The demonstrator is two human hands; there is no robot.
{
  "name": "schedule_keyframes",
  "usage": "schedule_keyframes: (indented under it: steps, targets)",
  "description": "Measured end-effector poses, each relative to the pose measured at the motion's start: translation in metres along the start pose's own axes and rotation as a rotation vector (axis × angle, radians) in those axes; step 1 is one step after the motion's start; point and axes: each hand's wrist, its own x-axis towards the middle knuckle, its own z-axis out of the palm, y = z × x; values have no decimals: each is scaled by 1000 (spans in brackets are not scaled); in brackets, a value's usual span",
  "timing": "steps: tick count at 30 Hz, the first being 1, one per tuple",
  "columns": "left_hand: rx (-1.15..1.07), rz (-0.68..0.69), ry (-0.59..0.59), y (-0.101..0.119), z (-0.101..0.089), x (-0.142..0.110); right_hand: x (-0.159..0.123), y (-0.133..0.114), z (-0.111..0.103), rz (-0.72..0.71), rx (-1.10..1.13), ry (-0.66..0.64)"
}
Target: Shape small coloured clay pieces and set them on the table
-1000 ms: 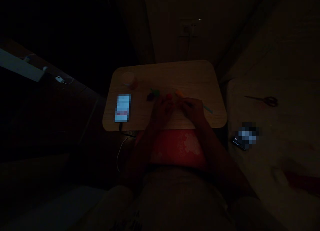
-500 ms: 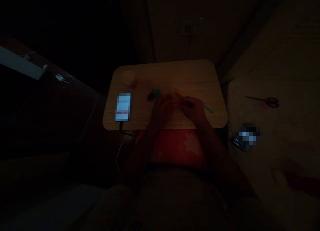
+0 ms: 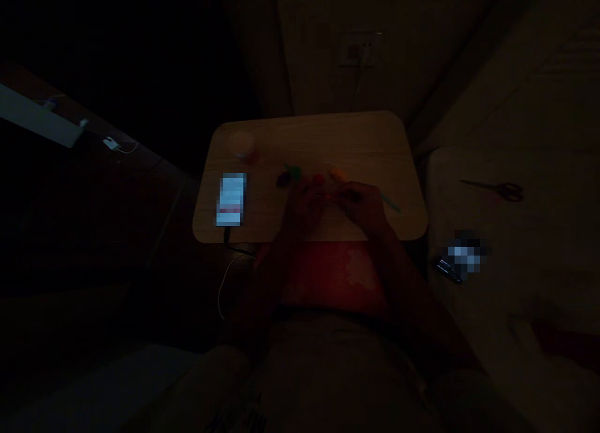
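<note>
In dim light, my left hand and my right hand meet low over the wooden table, fingers bent inward. A thin, small red piece shows between their fingertips, both hands closed on it; its exact kind is too dark to tell. Just beyond lies a round red lump. An orange lump is near my right fingers. Past my left hand sit a green lump and a dark purple lump. A pale green stick lies right of my right hand.
A lidded tub stands at the back left of the small table. A lit phone with a cable lies at its left. Scissors and another lit device rest on the pale surface at right. A wall socket is behind.
Almost nothing differs. Both hands stay in the same spot with the small red piece between them, their fingers shifting only slightly.
</note>
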Motion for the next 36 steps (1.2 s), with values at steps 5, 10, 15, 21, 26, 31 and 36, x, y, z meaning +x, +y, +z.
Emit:
schedule_keyframes:
  steps: [5, 10, 15, 21, 26, 31, 36]
  targets:
    - [-1, 3, -21, 0, 0, 1, 0, 0, -1, -24, -38, -35]
    - [-26, 8, -33, -2, 1, 2, 0, -1, 0, -64, -113, -49]
    - [8, -15, -33, 0, 3, 3, 1, 0, 2, -94, -254, -54]
    - [-107, -7, 44, -4, 2, 0, 3, 9, 3, -197, -420, -61]
    - [-196, -48, 53, -9, 8, 0, 3, 11, 5, -287, -439, -49]
    - [-368, -172, -17, 3, 6, -2, -2, 1, 5, -353, -363, -61]
    - [-350, -88, -116, 10, -5, -5, -8, -5, 5, -418, -388, -96]
